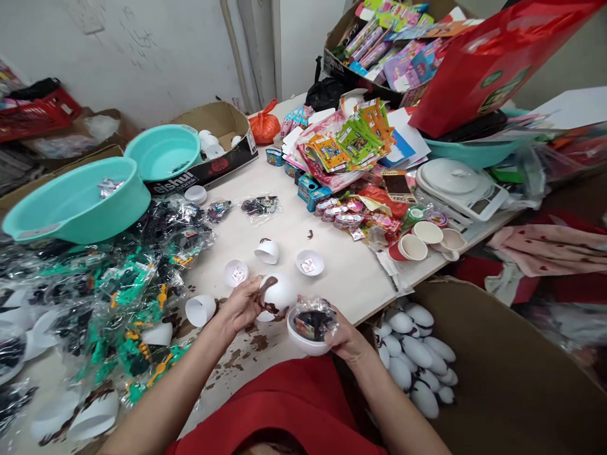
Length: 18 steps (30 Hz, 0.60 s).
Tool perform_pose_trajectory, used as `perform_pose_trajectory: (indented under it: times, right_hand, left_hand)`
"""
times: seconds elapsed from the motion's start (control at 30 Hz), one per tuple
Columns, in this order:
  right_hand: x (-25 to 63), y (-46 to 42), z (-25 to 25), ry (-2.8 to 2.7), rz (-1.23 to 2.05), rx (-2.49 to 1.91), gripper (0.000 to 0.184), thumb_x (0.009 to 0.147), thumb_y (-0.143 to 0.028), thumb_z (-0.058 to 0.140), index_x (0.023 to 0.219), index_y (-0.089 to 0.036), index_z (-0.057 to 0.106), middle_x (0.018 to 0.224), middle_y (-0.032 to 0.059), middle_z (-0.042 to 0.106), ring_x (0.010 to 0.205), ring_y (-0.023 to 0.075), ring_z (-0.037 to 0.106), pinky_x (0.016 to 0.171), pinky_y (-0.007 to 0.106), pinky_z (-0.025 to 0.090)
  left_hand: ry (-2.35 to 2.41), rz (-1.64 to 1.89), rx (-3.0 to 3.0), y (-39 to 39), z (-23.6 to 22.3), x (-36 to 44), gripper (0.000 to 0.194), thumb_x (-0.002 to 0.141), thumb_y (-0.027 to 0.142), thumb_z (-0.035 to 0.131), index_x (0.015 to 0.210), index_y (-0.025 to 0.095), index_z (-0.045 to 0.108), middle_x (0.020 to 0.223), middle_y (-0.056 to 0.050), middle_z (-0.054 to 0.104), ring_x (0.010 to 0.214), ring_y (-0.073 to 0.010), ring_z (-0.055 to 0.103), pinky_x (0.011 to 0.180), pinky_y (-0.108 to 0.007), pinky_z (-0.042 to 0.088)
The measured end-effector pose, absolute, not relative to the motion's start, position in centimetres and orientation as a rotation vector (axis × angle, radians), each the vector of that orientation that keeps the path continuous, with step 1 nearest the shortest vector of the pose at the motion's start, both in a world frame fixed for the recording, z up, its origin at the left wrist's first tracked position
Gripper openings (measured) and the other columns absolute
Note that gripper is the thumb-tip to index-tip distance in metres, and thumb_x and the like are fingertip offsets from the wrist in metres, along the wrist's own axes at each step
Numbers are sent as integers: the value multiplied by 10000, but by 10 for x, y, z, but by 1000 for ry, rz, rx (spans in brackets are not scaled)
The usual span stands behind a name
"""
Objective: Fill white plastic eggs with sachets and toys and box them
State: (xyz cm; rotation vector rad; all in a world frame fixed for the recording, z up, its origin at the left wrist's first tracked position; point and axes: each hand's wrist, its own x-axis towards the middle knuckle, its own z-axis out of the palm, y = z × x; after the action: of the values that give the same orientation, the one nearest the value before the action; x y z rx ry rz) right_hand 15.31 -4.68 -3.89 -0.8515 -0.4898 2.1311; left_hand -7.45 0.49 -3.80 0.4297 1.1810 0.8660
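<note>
My left hand (243, 308) is closed on a white plastic eggshell half (281, 291) with brown patches. In my right hand (348, 340) sits another white eggshell half (307, 344), its open side up. A clear packet of dark parts (315, 320) rests inside it and bulges above the rim. The two shells are close together; whether they touch I cannot tell. Around them on the table stand loose shell halves: one with a small printed square of paper (308, 263), a second with a similar paper (239, 273), and a tilted shell half (267, 252).
Clear packets of green and dark parts (135, 284) cover the table's left side. Behind stand turquoise basins (85, 208) and a carton (222, 165). Colourful sachets (353, 142), paper cups (411, 247) and a white scale (455, 180) lie right. Closed white eggs (417, 354) fill part of a large box (493, 366).
</note>
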Motion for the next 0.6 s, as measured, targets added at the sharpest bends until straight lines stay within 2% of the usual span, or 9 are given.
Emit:
perform_pose_trajectory:
  times: [0.03,0.1,0.23,0.27,0.33,0.4,0.5,0.6]
  right_hand:
    - [150,-46,-36,-518,2151,-820,765,329,-379,881,1036,-169,682,903,92,715,856,299,653,865,430,455]
    - [145,-46,-30,-625,2171,-795,706,351,-391,884,988,-165,678,891,79,704,828,274,636,799,384,465]
    - [139,-47,-20,-997,2049,-966,550,469,-327,869,952,-182,650,898,27,661,825,221,589,740,301,446]
    - [137,-47,-18,-1108,1980,-1015,516,484,-310,866,937,-188,652,902,16,645,832,212,581,745,292,443]
    - [133,-47,-16,-1315,1848,-1069,454,492,-289,868,886,-193,664,910,3,610,839,201,569,758,283,440]
    - [128,-47,-16,-1445,1760,-1090,429,483,-276,872,857,-193,676,933,5,592,857,204,566,779,288,442]
    - [127,-49,-22,-1343,1751,-1163,538,506,-260,857,1006,-202,666,1046,28,614,936,230,578,835,313,444]
    - [134,-51,-32,-1119,1775,-1306,555,576,-265,814,1094,-195,626,1014,28,661,931,231,594,847,329,447]
  left_hand:
    - [1187,831,379,6,-39,-75,355,670,383,778,887,142,635,826,-77,661,682,-167,605,575,-268,519]
    - [1226,811,362,7,-40,-77,431,703,463,739,1002,169,640,910,-86,664,720,-182,621,556,-279,537]
    - [1254,750,458,4,-32,-78,628,781,715,490,1186,246,595,1110,-110,609,732,-190,625,525,-319,558]
    - [1270,721,506,3,-29,-74,635,772,714,504,1204,256,585,1144,-115,588,724,-187,625,513,-317,556]
    - [1345,687,618,2,-26,-63,629,725,637,634,1233,276,550,1164,-108,557,709,-176,623,474,-280,533]
    - [1401,643,691,8,-26,-54,639,677,543,726,1221,277,521,1105,-85,560,689,-162,613,443,-235,494]
    - [1406,648,707,18,-27,-59,570,664,475,737,1135,241,515,997,-50,561,679,-150,587,473,-219,478]
    - [1406,783,885,16,-19,-86,556,655,403,744,1134,236,515,1020,-33,510,783,-153,560,585,-227,489]
